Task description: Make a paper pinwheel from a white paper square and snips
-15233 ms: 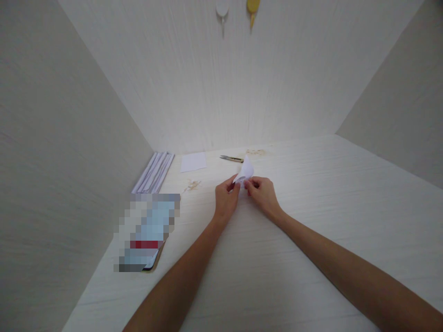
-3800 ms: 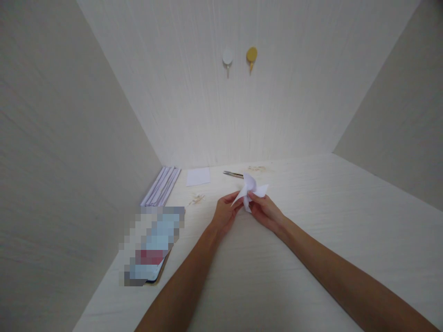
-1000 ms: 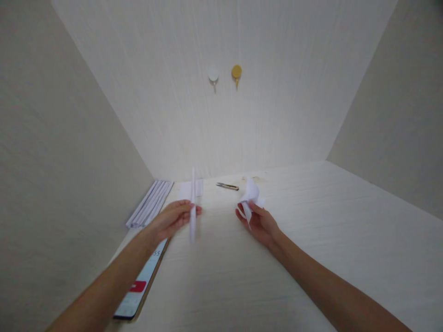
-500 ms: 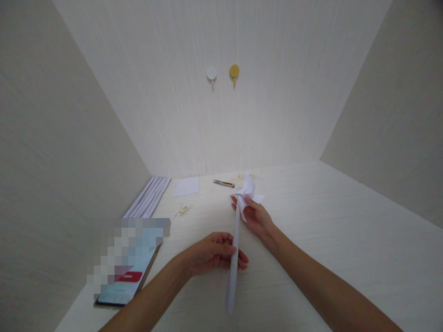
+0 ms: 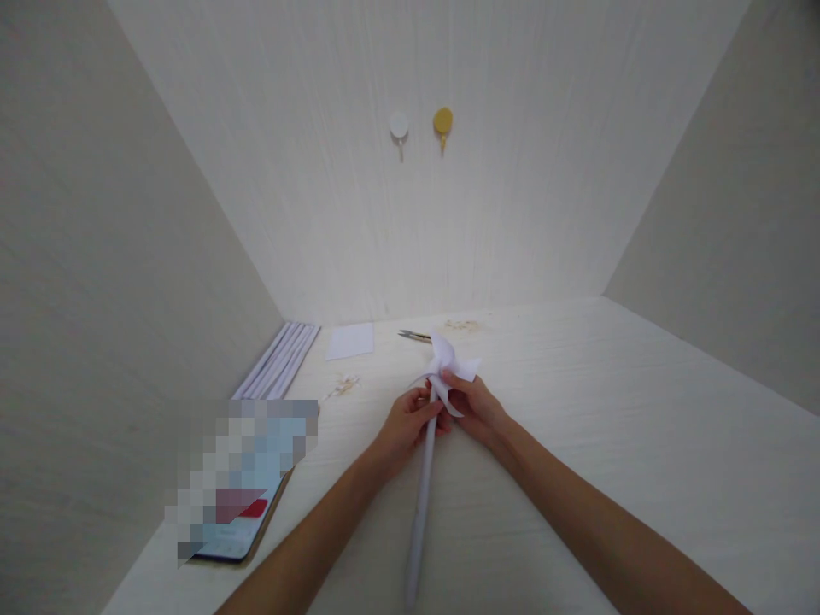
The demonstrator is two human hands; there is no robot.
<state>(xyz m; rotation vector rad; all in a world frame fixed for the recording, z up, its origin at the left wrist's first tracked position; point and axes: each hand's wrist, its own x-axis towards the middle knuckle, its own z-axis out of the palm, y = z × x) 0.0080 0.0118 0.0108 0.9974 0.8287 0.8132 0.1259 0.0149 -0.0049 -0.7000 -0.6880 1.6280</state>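
Observation:
My right hand (image 5: pixel 479 412) grips a folded white paper pinwheel (image 5: pixel 448 366) just above the table. My left hand (image 5: pixel 407 424) pinches the upper end of a long rolled white paper stick (image 5: pixel 419 504), pressing its tip against the back of the pinwheel. The stick runs down towards me between my forearms. Both hands meet at the pinwheel's centre, which their fingers partly hide.
Several rolled paper sticks (image 5: pixel 277 371) lie along the left wall. A small white paper square (image 5: pixel 349 341) and small scissors (image 5: pixel 413 336) lie near the back wall. A phone (image 5: pixel 240 504) lies at front left. Paper scraps (image 5: pixel 344 387) dot the table (image 5: pixel 608 444). Two hooks (image 5: pixel 442 122) hang on the wall.
My left hand reached to the left pile, took one paper stick, and carried it over. It has slid up the stick to join my right hand at the pinwheel.

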